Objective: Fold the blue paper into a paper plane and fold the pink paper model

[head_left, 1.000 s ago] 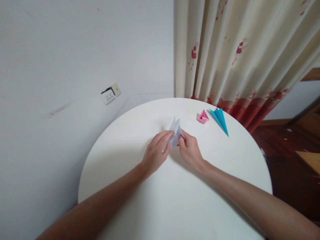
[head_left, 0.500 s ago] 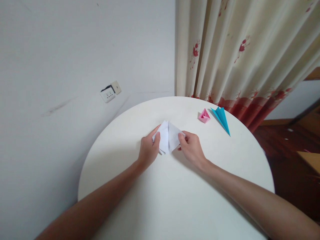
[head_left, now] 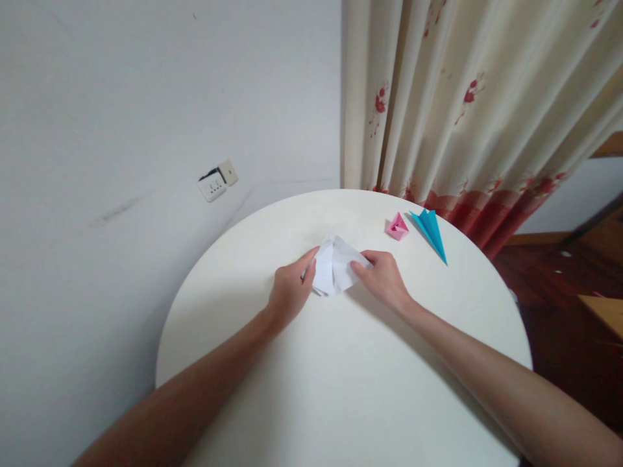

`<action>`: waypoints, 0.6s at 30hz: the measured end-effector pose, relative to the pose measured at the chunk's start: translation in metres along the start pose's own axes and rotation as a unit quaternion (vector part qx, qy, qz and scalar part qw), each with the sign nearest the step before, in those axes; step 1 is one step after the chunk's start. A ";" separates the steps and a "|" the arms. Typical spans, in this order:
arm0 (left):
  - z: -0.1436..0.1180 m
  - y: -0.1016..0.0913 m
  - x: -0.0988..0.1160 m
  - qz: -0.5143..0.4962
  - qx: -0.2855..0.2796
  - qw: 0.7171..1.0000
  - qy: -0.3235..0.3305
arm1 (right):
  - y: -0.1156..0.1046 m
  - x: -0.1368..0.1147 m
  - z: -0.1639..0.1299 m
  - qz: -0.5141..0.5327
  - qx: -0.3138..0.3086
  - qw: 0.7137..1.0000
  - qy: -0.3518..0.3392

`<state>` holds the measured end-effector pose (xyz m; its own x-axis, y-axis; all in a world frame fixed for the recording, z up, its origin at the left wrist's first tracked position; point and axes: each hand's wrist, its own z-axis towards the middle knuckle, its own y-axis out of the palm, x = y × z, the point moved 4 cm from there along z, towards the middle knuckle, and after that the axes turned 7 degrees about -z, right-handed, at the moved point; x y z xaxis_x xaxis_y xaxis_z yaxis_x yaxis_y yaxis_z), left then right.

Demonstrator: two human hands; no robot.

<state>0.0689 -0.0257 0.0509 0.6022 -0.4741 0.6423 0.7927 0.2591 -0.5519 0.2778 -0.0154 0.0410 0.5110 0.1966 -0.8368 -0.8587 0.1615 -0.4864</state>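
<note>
Since the earlier frame, the right hand [head_left: 387, 277] has shifted slightly toward the right of the frame, and the flap it pinches of the folded white paper [head_left: 325, 267] now spreads wider, while the left hand [head_left: 291, 285] stays nearly in place. Each hand's grip is closed on an opposite side of the paper, at the centre of the frame over the round white counter [head_left: 311, 402]. Right of centre lie a pink origami piece [head_left: 398, 228] and, just beside it, a blue paper airplane [head_left: 431, 235].
</note>
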 end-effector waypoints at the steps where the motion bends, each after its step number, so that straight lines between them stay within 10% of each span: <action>1: -0.001 0.002 0.001 0.013 -0.018 1.000 0.018 | 0.000 0.001 0.001 -0.017 -0.016 1.000 0.000; 8: -0.008 0.012 0.008 0.044 -0.122 0.985 0.115 | 0.001 0.004 0.002 0.029 -0.118 0.992 0.021; 18: -0.004 0.009 0.011 0.017 -0.060 0.997 0.042 | -0.007 0.005 0.010 -0.074 -0.060 0.995 -0.039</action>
<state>0.0823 -0.0319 0.0503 0.6146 -0.5370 0.5778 0.7515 0.1760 -0.6358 0.2864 -0.0054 0.0425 0.6297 0.2548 -0.7338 -0.7699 0.0793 -0.6332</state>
